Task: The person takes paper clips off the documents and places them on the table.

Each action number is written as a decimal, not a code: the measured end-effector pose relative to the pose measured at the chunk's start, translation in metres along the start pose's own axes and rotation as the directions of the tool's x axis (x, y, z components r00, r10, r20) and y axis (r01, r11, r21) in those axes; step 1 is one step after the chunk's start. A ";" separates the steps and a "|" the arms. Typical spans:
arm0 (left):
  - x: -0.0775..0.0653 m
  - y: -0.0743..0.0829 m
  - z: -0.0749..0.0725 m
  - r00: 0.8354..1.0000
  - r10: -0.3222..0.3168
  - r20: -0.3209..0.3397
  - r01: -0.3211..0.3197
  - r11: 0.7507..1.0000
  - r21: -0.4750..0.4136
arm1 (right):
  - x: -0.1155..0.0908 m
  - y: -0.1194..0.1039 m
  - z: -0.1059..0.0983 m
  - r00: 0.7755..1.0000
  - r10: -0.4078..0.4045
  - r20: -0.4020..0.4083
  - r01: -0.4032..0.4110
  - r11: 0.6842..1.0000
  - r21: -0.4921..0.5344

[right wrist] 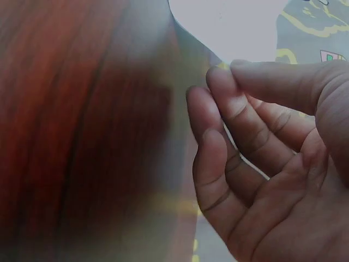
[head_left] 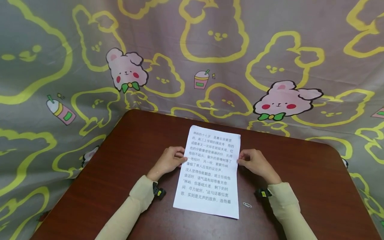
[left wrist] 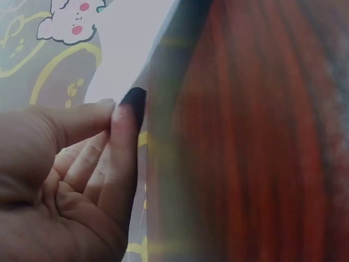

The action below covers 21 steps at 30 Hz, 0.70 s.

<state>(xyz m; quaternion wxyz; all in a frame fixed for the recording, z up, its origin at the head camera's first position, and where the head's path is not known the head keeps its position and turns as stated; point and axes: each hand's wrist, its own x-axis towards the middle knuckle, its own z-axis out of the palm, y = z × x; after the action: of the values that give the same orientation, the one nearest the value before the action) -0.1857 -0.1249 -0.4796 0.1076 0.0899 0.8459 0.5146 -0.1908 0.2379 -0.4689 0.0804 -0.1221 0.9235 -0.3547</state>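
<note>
A white sheet of paper (head_left: 210, 171) printed with lines of Chinese text is held over the table, its long sides running away from me. My left hand (head_left: 170, 161) pinches its left edge between thumb and fingers; the left wrist view shows that thumb and index finger meeting at the paper's edge (left wrist: 128, 43). On the opposite edge, my right hand (head_left: 255, 162) pinches the sheet in the same way. In the right wrist view, the thumb and index finger of the right hand (right wrist: 267, 136) meet at the paper's edge (right wrist: 229, 33). Whether several sheets lie together cannot be told.
A silver paper clip (head_left: 247, 205) lies on the dark brown wooden table (head_left: 120, 160), just right of the paper's near corner. Behind the table hangs a grey curtain (head_left: 168, 43) with yellow outlines and pink rabbit heads. Both wrists wear small black devices (head_left: 159, 191).
</note>
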 end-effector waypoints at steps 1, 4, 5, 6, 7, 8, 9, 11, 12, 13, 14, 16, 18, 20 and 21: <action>0.000 -0.001 0.000 1.000 -0.005 -0.002 0.005 1.000 0.012 | 0.000 0.001 0.001 1.000 0.006 0.003 -0.006 1.000 0.001; 0.001 -0.003 0.000 1.000 -0.029 0.008 0.028 0.999 0.024 | 0.000 0.002 0.003 1.000 0.026 0.008 -0.026 1.000 0.017; 0.001 -0.003 -0.001 0.999 -0.034 0.014 0.033 0.999 0.027 | 0.000 0.002 0.004 1.000 0.026 0.012 -0.027 0.999 0.021; 0.001 -0.003 -0.001 0.999 -0.040 0.021 0.039 0.999 0.026 | 0.000 0.002 0.005 0.999 0.030 0.019 -0.030 0.999 0.028; 0.001 -0.003 -0.002 0.998 -0.048 0.028 0.047 0.999 0.024 | 0.000 0.002 0.006 0.999 0.032 0.025 -0.033 0.999 0.035; 0.000 -0.003 -0.003 0.998 -0.057 0.035 0.056 0.998 0.022 | 0.000 0.002 0.007 0.999 0.036 0.031 -0.037 0.999 0.040; 0.000 -0.003 -0.004 0.997 -0.064 0.041 0.063 0.998 0.023 | 0.001 0.002 0.008 0.999 0.039 0.038 -0.041 0.998 0.044; -0.002 -0.003 -0.006 0.995 -0.085 0.045 0.084 0.996 0.024 | 0.002 0.003 0.009 0.998 0.041 0.052 -0.044 0.998 0.045; -0.002 -0.002 -0.007 0.995 -0.094 0.046 0.093 0.995 0.027 | 0.002 0.002 0.010 0.997 0.047 0.055 -0.050 0.998 0.045; -0.002 -0.002 -0.008 0.994 -0.101 0.044 0.099 0.995 0.032 | 0.003 0.002 0.010 0.997 0.050 0.055 -0.052 0.998 0.041; -0.002 -0.001 -0.008 0.994 -0.105 0.041 0.104 0.994 0.038 | 0.003 0.003 0.010 0.997 0.053 0.055 -0.055 0.998 0.037; -0.003 0.001 -0.010 0.993 -0.117 0.036 0.115 0.992 0.043 | 0.004 0.003 0.010 0.997 0.056 0.056 -0.058 0.998 0.031; -0.003 0.002 -0.011 0.993 -0.117 0.027 0.116 0.992 0.058 | 0.005 0.003 0.009 0.997 0.059 0.057 -0.061 0.998 0.029; -0.003 0.004 -0.013 0.993 -0.120 0.020 0.118 0.991 0.067 | 0.006 0.003 0.009 0.997 0.060 0.057 -0.062 0.998 0.027; -0.004 0.004 -0.014 0.992 -0.122 0.017 0.120 0.990 0.069 | 0.006 0.002 0.009 0.997 0.061 0.057 -0.062 0.998 0.026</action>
<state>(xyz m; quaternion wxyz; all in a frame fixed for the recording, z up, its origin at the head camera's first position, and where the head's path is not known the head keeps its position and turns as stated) -0.1856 -0.1356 -0.4692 0.1445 0.0474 0.8656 0.4771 -0.1950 0.2322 -0.4774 0.1188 -0.1023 0.9192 -0.3612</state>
